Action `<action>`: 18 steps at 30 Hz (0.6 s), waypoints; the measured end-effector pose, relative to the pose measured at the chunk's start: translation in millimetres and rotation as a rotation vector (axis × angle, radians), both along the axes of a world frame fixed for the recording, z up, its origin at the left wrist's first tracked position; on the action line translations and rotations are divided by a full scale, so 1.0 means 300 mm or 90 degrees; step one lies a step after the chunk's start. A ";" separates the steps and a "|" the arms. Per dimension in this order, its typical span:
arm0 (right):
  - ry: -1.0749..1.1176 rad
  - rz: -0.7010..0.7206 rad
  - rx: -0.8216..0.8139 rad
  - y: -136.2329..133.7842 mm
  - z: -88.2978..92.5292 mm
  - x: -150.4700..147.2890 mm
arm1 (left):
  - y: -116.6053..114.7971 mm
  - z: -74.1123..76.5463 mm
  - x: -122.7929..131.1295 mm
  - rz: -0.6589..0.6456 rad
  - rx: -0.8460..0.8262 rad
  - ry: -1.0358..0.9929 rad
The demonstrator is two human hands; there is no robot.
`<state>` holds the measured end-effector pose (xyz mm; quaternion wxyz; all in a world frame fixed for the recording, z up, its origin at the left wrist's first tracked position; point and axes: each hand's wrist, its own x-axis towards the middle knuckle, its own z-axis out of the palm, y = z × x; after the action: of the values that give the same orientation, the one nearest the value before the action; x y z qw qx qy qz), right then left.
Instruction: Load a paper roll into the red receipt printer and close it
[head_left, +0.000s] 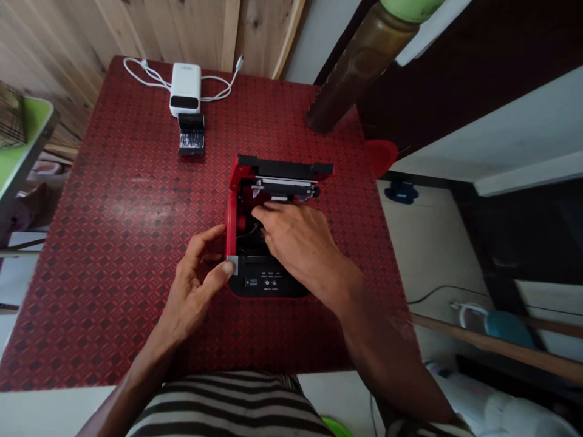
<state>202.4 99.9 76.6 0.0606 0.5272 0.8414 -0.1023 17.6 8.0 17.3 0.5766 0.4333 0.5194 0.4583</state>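
A red and black label printer (pixel 268 276) sits on the table with its lid (pixel 286 170) raised at the back. Its front panel carries small buttons and white print. My left hand (pixel 195 279) grips the printer's left side, the thumb on the grey front corner and the fingers against the red side wall. My right hand (pixel 300 237) reaches over the front panel into the open compartment, its fingers curled. Most of those fingertips are hidden, so what they hold, if anything, does not show. A thin dark wire (pixel 248 232) lies inside the compartment near them.
The table (pixel 136 243) has a red patterned cover. Towards the back left lie a white device (pixel 186 85), a white cable (pixel 223 91) and a dark strip (pixel 191 133). A brown bottle-like cylinder (pixel 350 67) with a green top stands at the back right.
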 end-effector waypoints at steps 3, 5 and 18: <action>0.021 -0.007 -0.034 -0.003 0.011 0.014 | 0.000 0.002 -0.001 0.001 0.003 0.011; 0.086 0.000 -0.042 -0.016 0.021 0.039 | -0.001 0.002 -0.002 0.000 0.000 0.012; 0.404 0.022 0.133 -0.182 -0.029 0.115 | -0.005 -0.016 -0.010 0.004 -0.003 -0.002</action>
<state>236.9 45.3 67.8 -0.2569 0.4582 0.8331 -0.1733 14.5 6.6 12.5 0.5772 0.4294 0.5209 0.4595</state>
